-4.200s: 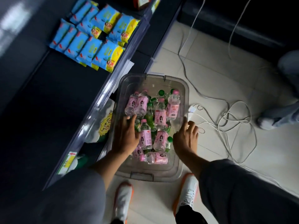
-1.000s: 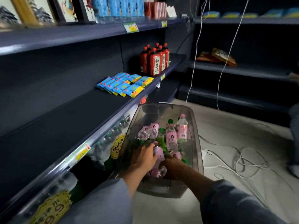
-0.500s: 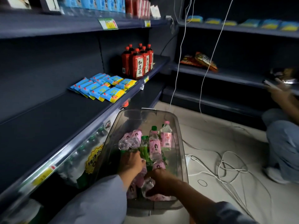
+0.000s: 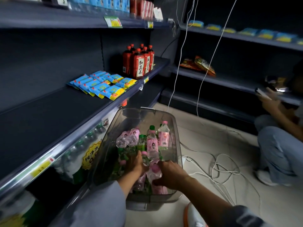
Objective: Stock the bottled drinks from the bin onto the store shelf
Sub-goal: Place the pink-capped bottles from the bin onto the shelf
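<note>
Head view. Clear plastic bin [image 4: 176, 126] on floor beside dark store shelf [image 4: 54, 115], filled with pink-label and green-cap bottled drinks [image 4: 151, 143], some upright, some lying. Left hand [image 4: 136, 164] down among bottles, fingers curled; grip cannot tell. Right hand [image 4: 170, 175] grips lying pink bottle [image 4: 153, 171]. Blue snack packets [image 4: 101, 86] and red bottles [image 4: 139, 63] on shelf. White cables [image 4: 219, 167] on floor; second person [image 4: 282, 141] crouches right.

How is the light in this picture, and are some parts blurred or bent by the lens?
Head view: dim overall, with the dark grey store shelf nearly black; its glossy front strip catches glare; the top-left edge smears with motion blur; shelf lines curve from the wide lens; the clear plastic bin of pink-labelled bottles stays fairly sharp.
</note>
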The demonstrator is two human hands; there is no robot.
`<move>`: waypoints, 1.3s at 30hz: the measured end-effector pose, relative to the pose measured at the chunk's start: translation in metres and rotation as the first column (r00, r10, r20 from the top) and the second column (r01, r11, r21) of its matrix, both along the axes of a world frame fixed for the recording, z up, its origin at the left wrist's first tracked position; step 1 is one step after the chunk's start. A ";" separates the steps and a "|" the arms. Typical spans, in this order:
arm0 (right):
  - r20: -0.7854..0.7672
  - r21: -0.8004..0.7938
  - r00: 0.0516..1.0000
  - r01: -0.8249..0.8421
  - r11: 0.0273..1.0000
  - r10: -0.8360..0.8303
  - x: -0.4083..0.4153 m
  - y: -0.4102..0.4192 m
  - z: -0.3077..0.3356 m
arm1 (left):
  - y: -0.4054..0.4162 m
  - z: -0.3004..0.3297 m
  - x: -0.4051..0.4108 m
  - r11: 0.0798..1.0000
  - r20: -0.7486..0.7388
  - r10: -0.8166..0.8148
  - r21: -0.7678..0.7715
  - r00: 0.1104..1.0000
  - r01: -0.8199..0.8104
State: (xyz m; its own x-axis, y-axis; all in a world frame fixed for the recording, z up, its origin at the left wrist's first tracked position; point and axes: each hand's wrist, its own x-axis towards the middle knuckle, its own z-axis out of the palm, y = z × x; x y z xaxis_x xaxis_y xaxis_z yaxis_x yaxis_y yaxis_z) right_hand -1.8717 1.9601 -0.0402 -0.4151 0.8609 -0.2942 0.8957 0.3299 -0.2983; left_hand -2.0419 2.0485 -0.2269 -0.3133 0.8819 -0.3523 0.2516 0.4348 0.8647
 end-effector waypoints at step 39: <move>-0.545 0.421 0.838 0.275 0.864 -0.001 -0.206 -0.172 0.191 | -0.317 0.367 -0.200 0.815 -0.507 0.550 0.499 0.664 -0.294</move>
State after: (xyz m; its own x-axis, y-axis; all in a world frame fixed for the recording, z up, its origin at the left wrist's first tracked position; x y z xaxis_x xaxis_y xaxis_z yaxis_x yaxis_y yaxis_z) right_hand -2.0779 1.7884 0.1507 -0.2495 0.8924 0.3759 0.7012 0.4342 -0.5654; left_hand -2.2419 1.7319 0.1401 -0.7096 0.6108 0.3511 0.6335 0.3352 0.6973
